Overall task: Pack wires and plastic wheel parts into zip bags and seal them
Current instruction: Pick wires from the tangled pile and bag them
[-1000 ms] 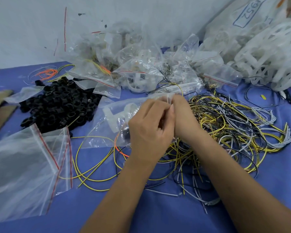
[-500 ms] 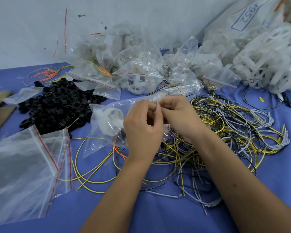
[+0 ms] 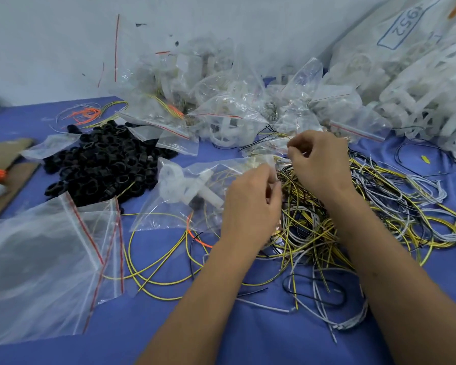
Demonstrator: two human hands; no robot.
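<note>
A clear zip bag [image 3: 179, 196] lies mid-table with a white plastic wheel part [image 3: 181, 184], a black piece and thin wires inside. My left hand [image 3: 250, 206] pinches the bag's mouth edge at its right end. My right hand [image 3: 319, 162] is a little up and to the right, its thumb and forefinger pinched together at the far end of that edge; what they hold is too small to tell for sure. Both hands hover over a tangle of yellow, black and white wires [image 3: 353, 219].
A heap of black plastic rings [image 3: 103, 164] sits left of the bag. Empty red-striped zip bags [image 3: 45, 264] lie at front left. Filled bags [image 3: 221, 106] pile along the wall, white wheel parts [image 3: 427, 101] at back right. Cardboard [image 3: 8, 175] lies at far left.
My hands, pressed together at the bag's mouth, have drawn apart: the right moved up and right, the left stayed low. The bag has settled flatter on the table.
</note>
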